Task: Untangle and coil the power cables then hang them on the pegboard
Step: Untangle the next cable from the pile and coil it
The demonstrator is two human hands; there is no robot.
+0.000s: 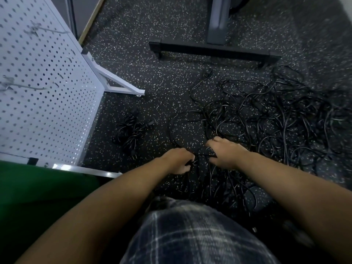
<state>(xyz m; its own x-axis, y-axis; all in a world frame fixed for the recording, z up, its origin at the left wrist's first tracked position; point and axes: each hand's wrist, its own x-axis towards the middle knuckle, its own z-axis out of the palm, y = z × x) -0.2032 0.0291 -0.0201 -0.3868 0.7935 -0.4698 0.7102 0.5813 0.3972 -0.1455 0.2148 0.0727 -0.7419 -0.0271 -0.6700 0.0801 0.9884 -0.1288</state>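
both hands were low over the speckled floor (162, 77), close together at the near edge of the tangle (276, 121) of black cables. the left hand (178, 161) was curled, its fingers closed round a cable (202, 155) that ran the short way across to the right hand (225, 154). the right hand pinched the same cable between thumb and bent fingers, knuckles up, with more strands passing under its palm. the tangle spread loose over the floor to the right and away from the person, and some strands trailed back toward the plaid cloth (190, 235) at the bottom of the view. a small bundle (130, 130) of cable lay apart on the floor to the left, between the tangle and the pegboard (47, 88). the white pegboard stood at left on a foot (122, 84), with a few blurred hooks (45, 31) in it. a black bar (213, 51) with a grey post (217, 20) stood beyond the tangle. a green surface (38, 187) showed at near left.
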